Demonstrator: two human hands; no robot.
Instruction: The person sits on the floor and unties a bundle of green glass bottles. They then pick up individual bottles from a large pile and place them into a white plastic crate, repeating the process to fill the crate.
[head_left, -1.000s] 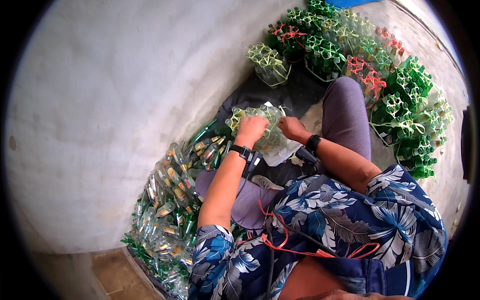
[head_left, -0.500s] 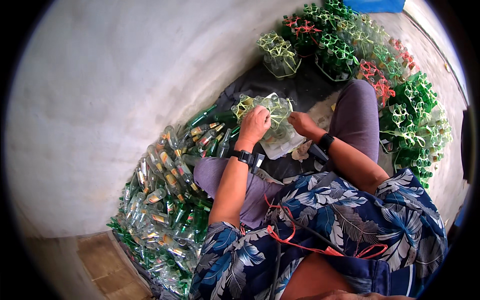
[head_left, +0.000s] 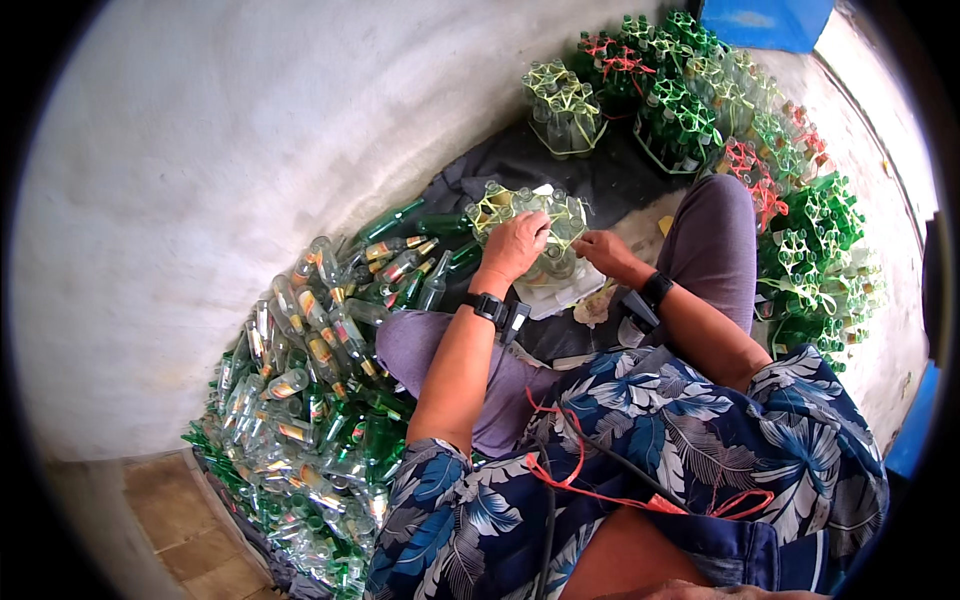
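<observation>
Between my knees stands a bundle of clear glass bottles (head_left: pixel 562 212), upright, with yellow-green plastic strap (head_left: pixel 497 212) laced around their necks. It rests on a white slab (head_left: pixel 560 297). My left hand (head_left: pixel 513 247) lies over the near left side of the bundle, its fingers bent and closed on the strap at the bottle necks. At the bundle's right side my right hand (head_left: pixel 608 256) pinches the strap, thumb against forefinger. The fingertips of both hands are partly hidden.
Loose green and clear bottles (head_left: pixel 300 400) are heaped on my left along the pale wall (head_left: pixel 200 220). One finished-looking clear bundle (head_left: pixel 563 115) stands ahead on dark cloth (head_left: pixel 490 165). More strapped bundles (head_left: pixel 810 235) line the right, beyond my bent knee (head_left: pixel 712 235).
My right hand has shifted slightly downward beside the bundle, and my left hand has moved slightly right across the bottle tops. The whole view has tilted a little.
</observation>
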